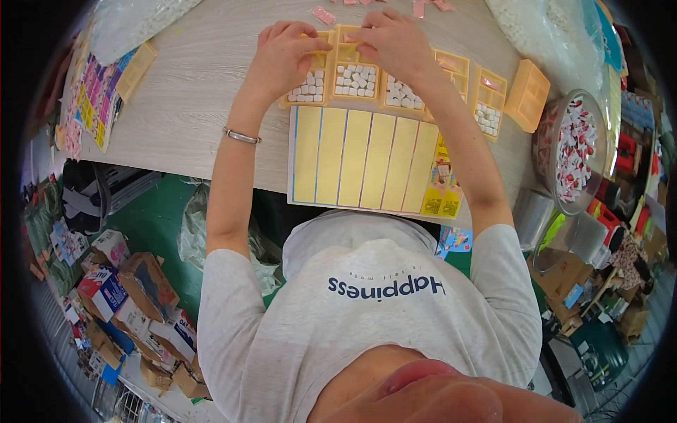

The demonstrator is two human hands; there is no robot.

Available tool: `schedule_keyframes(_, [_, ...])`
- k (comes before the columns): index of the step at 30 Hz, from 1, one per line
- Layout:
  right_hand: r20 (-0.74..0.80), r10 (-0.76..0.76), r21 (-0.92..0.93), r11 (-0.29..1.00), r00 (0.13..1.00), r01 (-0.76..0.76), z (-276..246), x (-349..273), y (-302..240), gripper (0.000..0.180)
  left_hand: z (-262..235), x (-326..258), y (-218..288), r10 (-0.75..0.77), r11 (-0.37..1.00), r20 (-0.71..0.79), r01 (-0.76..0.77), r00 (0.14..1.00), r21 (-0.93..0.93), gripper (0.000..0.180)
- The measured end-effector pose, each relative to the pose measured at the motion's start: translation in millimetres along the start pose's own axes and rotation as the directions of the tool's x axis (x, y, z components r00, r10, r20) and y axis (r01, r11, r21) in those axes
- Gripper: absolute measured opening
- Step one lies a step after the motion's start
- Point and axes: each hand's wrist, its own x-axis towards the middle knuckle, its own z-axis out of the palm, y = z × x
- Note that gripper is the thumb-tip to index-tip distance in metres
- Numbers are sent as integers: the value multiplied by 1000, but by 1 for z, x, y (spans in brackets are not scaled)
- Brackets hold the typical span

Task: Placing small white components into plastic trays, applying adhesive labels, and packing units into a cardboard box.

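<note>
A row of yellow compartment trays lies across the table, their near compartments filled with small white pillow-shaped pieces. Over the leftmost tray, my left hand has its fingers curled and drawn together at the upper compartments. My right hand reaches over the neighbouring tray, fingertips bent into its upper part; whatever they pinch is too small to name. Small pink packets sit in upper compartments of trays on the right. Below the row lies a printed sheet stack with yellow panels and coloured lines.
Loose pink packets lie at the table's far side. Clear plastic bags of white pieces stand at the far corners. On the right are an empty yellow tray and a clear tub of red-and-white wrapped pieces. Printed sheets lie left.
</note>
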Motion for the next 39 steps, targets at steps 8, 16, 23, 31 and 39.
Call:
schedule_keyframes(8, [-46,25,65,998,999,-22,3,-2,16,10,9,2,-12,55,999,-61,-55,997,0,13])
schedule_keyframes(16, [-74,-6,21,1000,997,7,-6,7,8,10,-12,5,-28,-31,999,-140,29,990,-19,10])
schedule_keyframes(23, [-9,101,-135,986,995,-102,15,-14,20,16,21,3,-11,-46,998,-183,37,982,-54,15])
schedule_keyframes(31, [-330,285,-46,947,900,-317,-94,-109,20,7,39,-34,35,-101,990,110,88,989,113,62])
schedule_keyframes(39, [-403,475,-374,695,783,-614,-239,-251,61,14,25,-18,59,-152,981,35,147,988,123,67])
